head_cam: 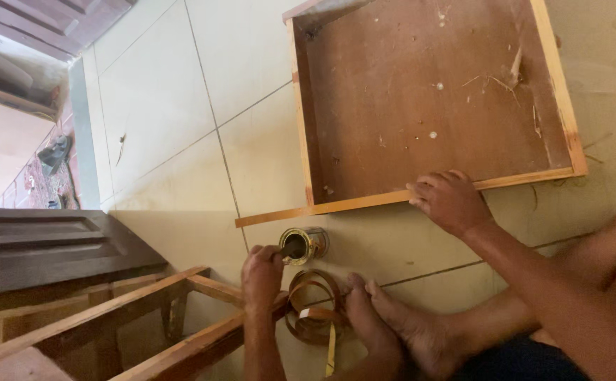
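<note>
My left hand [261, 274] grips a short dark-handled tool whose tip reaches into a small open metal can [306, 244] standing on the tiled floor. My right hand [450, 202] rests, fingers curled, on the near edge strip of a shallow wooden drawer box [567, 120] lying flat on the floor. A coil of thin brown edging strip [315, 314] lies just below the can, beside my bare feet [385, 321].
A bare wooden frame [145, 310] stands at the lower left, next to my left forearm. A dark panelled door [47, 247] lies at the left. Pale floor tiles [167, 106] stretch toward a doorway at the upper left.
</note>
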